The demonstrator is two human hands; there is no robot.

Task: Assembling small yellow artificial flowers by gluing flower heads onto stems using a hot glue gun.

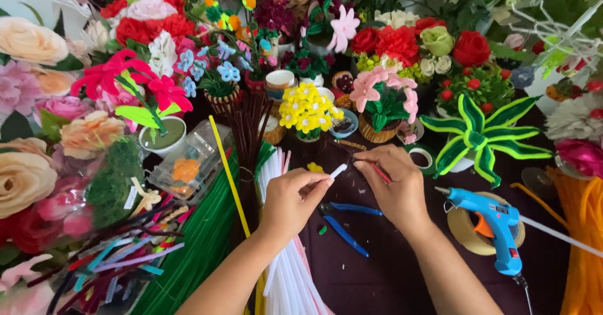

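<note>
A short white pipe-cleaner piece (338, 171) is pinched in the left hand (294, 199), above the blue pliers (345, 222); a thin red stem (380, 172) is pinched by the right hand (392, 186) — apparently a joining step. Careful alignment of the two ends is called for next.

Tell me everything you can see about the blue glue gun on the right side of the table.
The glue gun is bright blue plastic with an orange trigger and a pale, pointed nozzle aimed up and left. A white glue stick juts from its back toward the right edge. It lies across a roll of tan tape on the dark purple tablecloth, its handle pointing down, with a thin cord leaving the bottom. Neither hand touches it; the right hand is nearest, to its left.
</note>
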